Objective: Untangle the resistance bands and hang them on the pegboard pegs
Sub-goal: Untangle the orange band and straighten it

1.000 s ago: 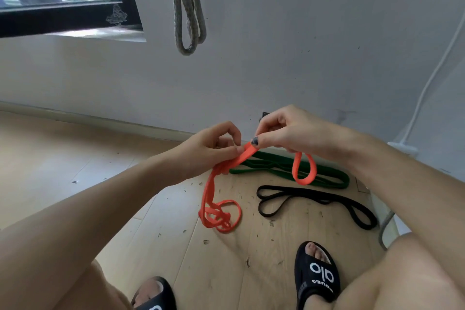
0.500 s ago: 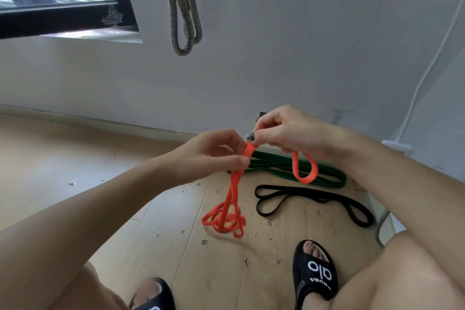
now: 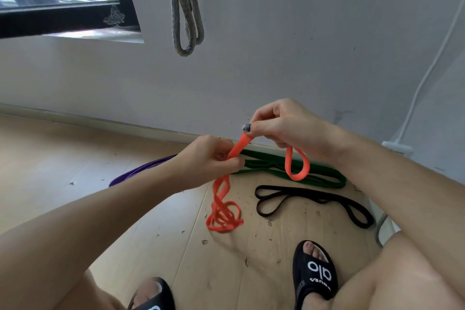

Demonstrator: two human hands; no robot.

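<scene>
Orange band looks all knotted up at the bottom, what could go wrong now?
Pulling could tighten the knot: both hands, left hand and right hand, pinch the orange band while its tangled end dangles near the floor. That clump might also catch the black band lying close by. Stretched rubber may snap back at fingers.

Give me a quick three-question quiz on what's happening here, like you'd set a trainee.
1. True or false: both hands grip the orange band.
2. Which band lies on the floor nearest the right sandal? A green B black C purple
3. What hangs on the wall above the hands?

Key: 1 true, the left hand and right hand both hold it. 2 B, the black band. 3 A grey band.
</scene>
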